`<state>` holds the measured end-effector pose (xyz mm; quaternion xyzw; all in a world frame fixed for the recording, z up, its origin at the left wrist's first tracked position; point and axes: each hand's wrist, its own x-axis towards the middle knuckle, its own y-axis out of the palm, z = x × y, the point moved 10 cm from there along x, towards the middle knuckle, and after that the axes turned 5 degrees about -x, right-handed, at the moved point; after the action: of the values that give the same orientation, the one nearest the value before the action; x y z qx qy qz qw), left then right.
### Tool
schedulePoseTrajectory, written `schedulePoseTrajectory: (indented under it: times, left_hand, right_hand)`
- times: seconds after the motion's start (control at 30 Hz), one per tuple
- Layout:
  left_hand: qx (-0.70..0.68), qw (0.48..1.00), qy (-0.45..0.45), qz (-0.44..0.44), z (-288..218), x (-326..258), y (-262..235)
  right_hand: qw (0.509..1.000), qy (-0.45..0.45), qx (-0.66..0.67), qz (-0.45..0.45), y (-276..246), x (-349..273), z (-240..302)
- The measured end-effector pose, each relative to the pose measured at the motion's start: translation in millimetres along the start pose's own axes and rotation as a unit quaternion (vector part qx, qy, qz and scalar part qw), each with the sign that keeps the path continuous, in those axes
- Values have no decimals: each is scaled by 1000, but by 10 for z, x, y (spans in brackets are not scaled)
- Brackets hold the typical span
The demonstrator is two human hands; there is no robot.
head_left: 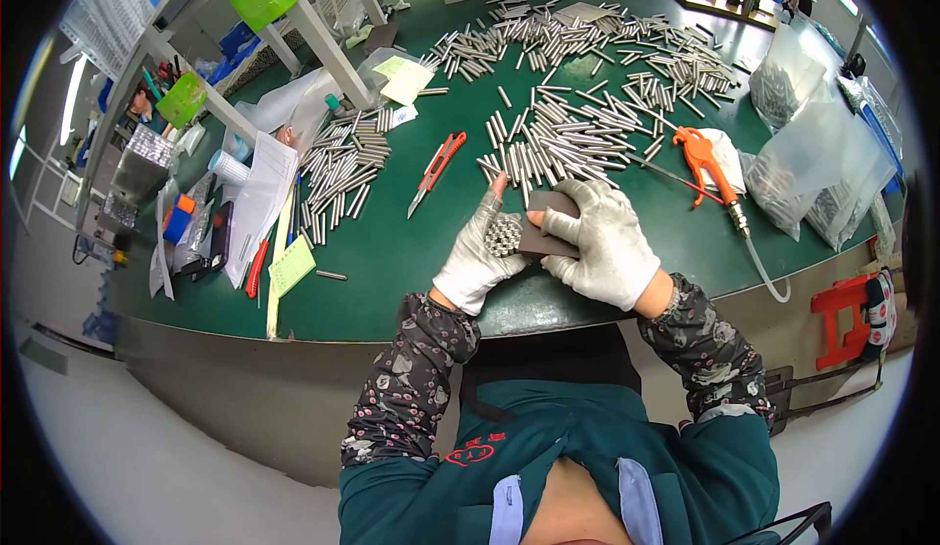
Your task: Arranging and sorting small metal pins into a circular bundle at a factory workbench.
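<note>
Teal jacket [548,410] nearest, the rod bundle [503,236] points lengthwise cameraward.

The left hand [480,263] and the right hand [612,251] wear white gloves [627,276], which leave the thumb tips [500,184] uncovered. Over the forearms there are dark sleeve covers [403,388], printed with pale flowers and small pinkish ones, and gathered at the wrist. In the lower centre of the frame, the jacket [406,501] is dark teal, with red embroidery [471,455] in an outlined shape. At its open neck, two light blue-grey strips [636,498] are seen. Black cloth [558,354] covers the lap.
</note>
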<state>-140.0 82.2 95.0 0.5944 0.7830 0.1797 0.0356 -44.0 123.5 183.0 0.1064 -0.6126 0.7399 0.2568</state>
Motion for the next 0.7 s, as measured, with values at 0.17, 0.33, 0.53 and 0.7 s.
schedulePoseTrajectory:
  times: [0.17,0.33,0.53,0.7]
  left_hand:
    - [15,999,36,13,-59,18,20]
    - [-31,998,-53,-34,163,-33,-103]
    - [33,996,80,-21,11,19,-170]
    - [32,999,10,-27,71,27,-111]
  right_hand:
    - [999,-21,21,-21,-142,74,206]
    - [983,115,-144,-25,-189,196,-161]
    - [997,53,-48,-20,-9,72,187]
    - [996,37,-75,-45,-133,97,212]
